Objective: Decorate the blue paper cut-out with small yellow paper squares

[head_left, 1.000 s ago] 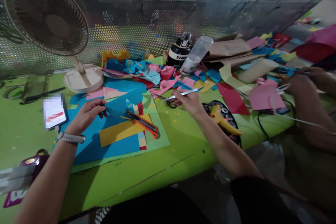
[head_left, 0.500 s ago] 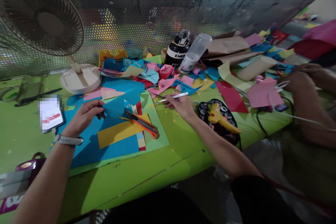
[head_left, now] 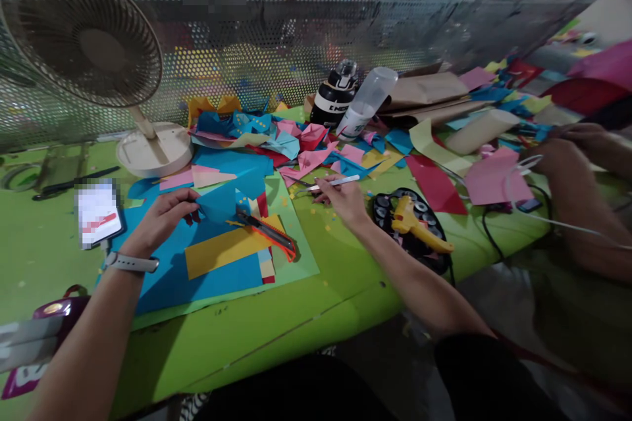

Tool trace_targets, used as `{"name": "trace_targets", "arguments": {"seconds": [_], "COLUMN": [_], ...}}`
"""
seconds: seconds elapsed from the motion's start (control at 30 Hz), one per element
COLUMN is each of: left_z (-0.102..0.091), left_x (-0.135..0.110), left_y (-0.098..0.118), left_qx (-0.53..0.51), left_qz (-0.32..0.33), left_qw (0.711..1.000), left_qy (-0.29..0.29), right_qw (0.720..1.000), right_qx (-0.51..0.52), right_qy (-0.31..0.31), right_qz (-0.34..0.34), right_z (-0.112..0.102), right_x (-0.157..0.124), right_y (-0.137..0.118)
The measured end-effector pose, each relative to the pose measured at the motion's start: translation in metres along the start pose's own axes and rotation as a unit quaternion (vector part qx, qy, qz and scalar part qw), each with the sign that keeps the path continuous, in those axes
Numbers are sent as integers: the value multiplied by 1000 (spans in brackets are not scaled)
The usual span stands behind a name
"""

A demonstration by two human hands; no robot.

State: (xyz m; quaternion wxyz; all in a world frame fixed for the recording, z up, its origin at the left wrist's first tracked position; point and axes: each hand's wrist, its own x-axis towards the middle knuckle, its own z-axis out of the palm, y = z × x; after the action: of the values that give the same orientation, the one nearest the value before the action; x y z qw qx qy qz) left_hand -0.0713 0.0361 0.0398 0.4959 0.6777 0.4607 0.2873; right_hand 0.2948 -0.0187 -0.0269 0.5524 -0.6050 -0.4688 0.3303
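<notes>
My left hand (head_left: 170, 220) pinches the left edge of a folded blue paper (head_left: 220, 200) and holds it up over the sheets. Just right of that paper lies an orange and black box cutter (head_left: 269, 233), across a yellow paper strip (head_left: 222, 253). My right hand (head_left: 345, 200) grips a slim white tool (head_left: 345, 180), pen-like, with its thin tip pointing left close to the table. Its exact kind is unclear. Small yellow paper bits are scattered by the tip. Beneath the left hand are a large blue sheet (head_left: 172, 293) and a pale green sheet (head_left: 301, 260).
A yellow glue gun (head_left: 412, 220) rests on a black tray right of my forearm. Paper scraps (head_left: 316, 161), a black bottle (head_left: 330, 99) and a clear bottle (head_left: 368, 102) stand behind. A fan (head_left: 153, 151) and phone (head_left: 99, 214) are left. Another person's arm (head_left: 573, 177) reaches in at right.
The whole view has shifted slightly. My right hand and the white tool have moved a little to the right. My left hand keeps hold of the blue paper.
</notes>
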Motion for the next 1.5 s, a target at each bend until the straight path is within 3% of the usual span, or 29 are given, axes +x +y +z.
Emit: {"name": "trace_targets", "arguments": {"seconds": [0.17,0.3,0.53,0.73,0.93,1.5], "left_z": [3,8,13,17,19,27], "left_x": [-3,-9,-17,-22,-21,-26], "left_y": [4,12,22,20,16,23], "left_qx": [-3,-15,-49,-107,-138,-132], "left_qz": [0,5,12,8,-1,1], "left_qw": [1000,1000,998,993,988,982], "left_qy": [-8,-19,-43,-47,-69,-136], "right_qw": [999,998,983,975,974,967], "right_qx": [20,68,151,170,178,148], "right_qy": [23,10,-105,-144,-141,-204], "right_qz": [-11,10,26,-4,-15,-25], "right_z": [-6,-1,55,90,92,88], "right_x": [-3,-11,-23,-30,-35,-37], "right_y": [-11,-33,-83,-98,-98,-101]}}
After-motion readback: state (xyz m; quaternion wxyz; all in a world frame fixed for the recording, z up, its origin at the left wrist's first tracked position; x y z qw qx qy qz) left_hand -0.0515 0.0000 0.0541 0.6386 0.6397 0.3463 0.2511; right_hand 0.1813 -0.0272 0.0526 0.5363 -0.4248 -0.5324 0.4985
